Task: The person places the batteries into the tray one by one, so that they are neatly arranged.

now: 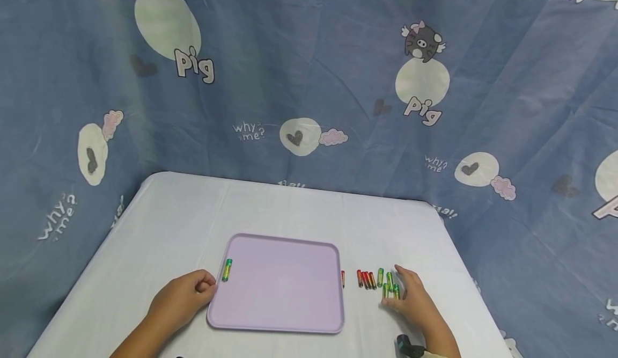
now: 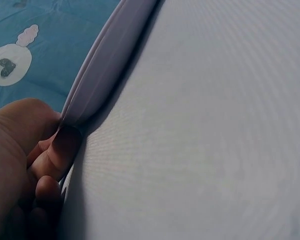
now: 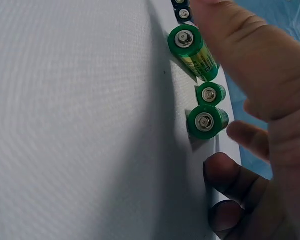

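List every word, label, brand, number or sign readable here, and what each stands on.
"Pig": twice on the blue backdrop, upper left and right of centre.
"why me?": same backdrop, at left, centre and right.
Partly hidden or cut off: lettering along its lower edge and far right, not fully readable.
Too small or blurred: any print on the green batteries and red batteries.

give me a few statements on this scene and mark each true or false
1. One green battery lies on the purple tray. True.
2. Every battery lies on the tray. False: the red batteries and other green batteries lie on the white table.
3. The left hand is at the tray's left edge. True.
4. Both hands touch the tray. False: the right hand is beside the green batteries, apart from the tray.
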Available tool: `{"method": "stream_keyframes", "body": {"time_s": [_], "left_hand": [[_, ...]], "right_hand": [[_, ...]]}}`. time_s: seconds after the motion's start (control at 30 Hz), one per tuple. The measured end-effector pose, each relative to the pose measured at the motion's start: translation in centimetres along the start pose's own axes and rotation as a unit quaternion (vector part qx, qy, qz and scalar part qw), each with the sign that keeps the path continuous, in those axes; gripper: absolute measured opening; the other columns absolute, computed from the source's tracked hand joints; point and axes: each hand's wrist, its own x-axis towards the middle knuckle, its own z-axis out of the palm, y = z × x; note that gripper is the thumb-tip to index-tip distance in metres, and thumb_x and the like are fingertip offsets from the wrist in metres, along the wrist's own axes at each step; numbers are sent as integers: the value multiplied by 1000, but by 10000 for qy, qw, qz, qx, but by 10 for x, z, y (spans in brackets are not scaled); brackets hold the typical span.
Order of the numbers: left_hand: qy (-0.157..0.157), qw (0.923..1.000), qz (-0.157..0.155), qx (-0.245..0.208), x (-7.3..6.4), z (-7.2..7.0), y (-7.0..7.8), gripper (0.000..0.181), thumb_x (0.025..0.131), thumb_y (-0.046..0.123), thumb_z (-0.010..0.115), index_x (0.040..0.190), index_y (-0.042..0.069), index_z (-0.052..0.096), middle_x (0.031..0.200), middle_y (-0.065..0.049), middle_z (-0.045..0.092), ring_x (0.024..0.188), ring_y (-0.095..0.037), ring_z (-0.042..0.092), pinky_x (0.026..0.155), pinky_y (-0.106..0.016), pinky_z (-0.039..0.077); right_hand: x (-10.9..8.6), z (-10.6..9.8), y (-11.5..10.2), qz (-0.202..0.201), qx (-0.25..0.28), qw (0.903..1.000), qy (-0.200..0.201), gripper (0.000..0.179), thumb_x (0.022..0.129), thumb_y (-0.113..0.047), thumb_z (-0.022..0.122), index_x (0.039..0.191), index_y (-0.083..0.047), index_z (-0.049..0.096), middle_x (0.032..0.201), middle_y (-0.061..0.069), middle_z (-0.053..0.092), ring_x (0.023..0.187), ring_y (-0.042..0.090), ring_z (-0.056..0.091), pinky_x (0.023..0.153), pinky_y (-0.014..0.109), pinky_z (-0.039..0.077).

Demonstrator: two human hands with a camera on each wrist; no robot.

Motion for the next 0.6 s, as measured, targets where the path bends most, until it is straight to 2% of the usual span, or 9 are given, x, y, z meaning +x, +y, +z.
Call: {"method": "stream_keyframes", "body": {"time_s": [0.17, 0.6], "left_hand": [[-8, 10000, -24, -31, -1, -1, 0, 7, 92, 32, 74, 91, 27, 69, 76, 15, 60, 73, -10, 54, 66, -34, 40], [-35, 10000, -38, -43, 0, -1, 0, 8, 93, 33, 74, 92, 27, 69, 77, 15, 61, 73, -10, 54, 66, -34, 40]], "right_hand": [[1, 2, -2, 69, -15, 9999, -157, 120, 64, -53, 94, 157, -3, 39, 160, 25, 40, 148, 51, 36, 117, 65, 31], [0, 4, -5, 255, -88, 9995, -141, 104, 66, -43, 95, 151, -5, 50, 151, 21, 50, 141, 45, 48, 116, 64, 34]]}}
